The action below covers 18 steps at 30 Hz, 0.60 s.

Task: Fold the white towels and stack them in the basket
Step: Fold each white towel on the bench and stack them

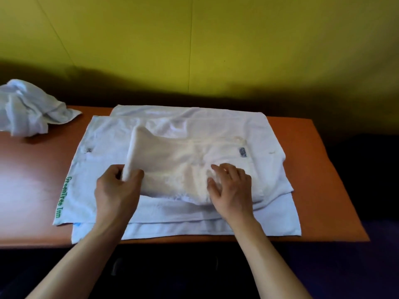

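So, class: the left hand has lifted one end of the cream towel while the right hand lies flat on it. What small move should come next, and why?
Probably carry the lifted end across toward the right hand. The left hand already grips the raised left end of the cream towel, and the right hand's straight fingers pin the other part flat, ready for a fold.

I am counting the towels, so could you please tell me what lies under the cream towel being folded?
Two flat white towels lie beneath the cream towel, over the orange table. Anything between them is covered.
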Each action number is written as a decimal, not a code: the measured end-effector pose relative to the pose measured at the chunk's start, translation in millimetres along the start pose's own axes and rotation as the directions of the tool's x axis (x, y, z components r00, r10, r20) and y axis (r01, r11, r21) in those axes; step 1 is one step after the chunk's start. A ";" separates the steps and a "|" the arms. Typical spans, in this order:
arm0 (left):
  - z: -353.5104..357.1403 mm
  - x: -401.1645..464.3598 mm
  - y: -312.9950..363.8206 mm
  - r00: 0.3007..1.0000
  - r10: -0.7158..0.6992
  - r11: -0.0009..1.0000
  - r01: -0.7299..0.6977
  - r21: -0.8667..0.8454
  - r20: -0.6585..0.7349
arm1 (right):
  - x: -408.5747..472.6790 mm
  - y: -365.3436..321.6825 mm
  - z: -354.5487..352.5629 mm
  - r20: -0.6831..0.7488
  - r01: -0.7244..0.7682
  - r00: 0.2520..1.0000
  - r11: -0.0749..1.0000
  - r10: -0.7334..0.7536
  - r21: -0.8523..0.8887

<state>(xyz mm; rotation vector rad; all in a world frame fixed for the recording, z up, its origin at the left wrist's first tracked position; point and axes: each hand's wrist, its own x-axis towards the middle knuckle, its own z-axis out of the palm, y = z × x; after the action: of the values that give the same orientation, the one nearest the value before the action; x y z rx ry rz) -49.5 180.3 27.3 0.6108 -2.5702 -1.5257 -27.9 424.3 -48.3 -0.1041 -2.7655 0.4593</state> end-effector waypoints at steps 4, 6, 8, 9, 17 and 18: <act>-0.8 -4.0 3.2 1.000 0.010 1.000 -0.010 0.014 0.000 | -14.3 -8.6 10.6 0.130 -0.011 0.991 1.000 0.011 0.003; 10.8 -9.1 15.0 0.999 0.036 0.999 -0.036 0.006 0.025 | -8.8 -6.7 5.4 0.182 -0.074 0.982 0.995 0.060 0.072; 25.8 -15.1 31.4 0.995 0.091 0.996 -0.091 0.011 0.039 | 4.4 -2.1 -6.4 0.287 -0.236 0.946 0.931 0.153 0.279; 35.0 -20.0 41.8 0.991 0.124 0.992 -0.125 0.015 0.043 | 14.0 -1.5 -16.5 0.339 -0.361 0.914 0.828 0.223 0.429; 121.1 -66.9 79.8 0.830 0.417 0.883 -0.467 0.052 0.371 | 89.1 4.0 -83.2 0.686 -0.750 0.660 0.218 0.306 0.625; 125.6 -69.7 78.0 0.790 0.451 0.859 -0.511 0.039 0.416 | 90.2 12.4 -82.8 0.650 -0.741 0.670 0.288 0.357 0.606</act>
<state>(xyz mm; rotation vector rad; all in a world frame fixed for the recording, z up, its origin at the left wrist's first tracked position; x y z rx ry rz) -43.1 343.1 40.5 -0.3889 -2.8235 -1.3829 -84.7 472.2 49.8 -0.8723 -2.3515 2.2197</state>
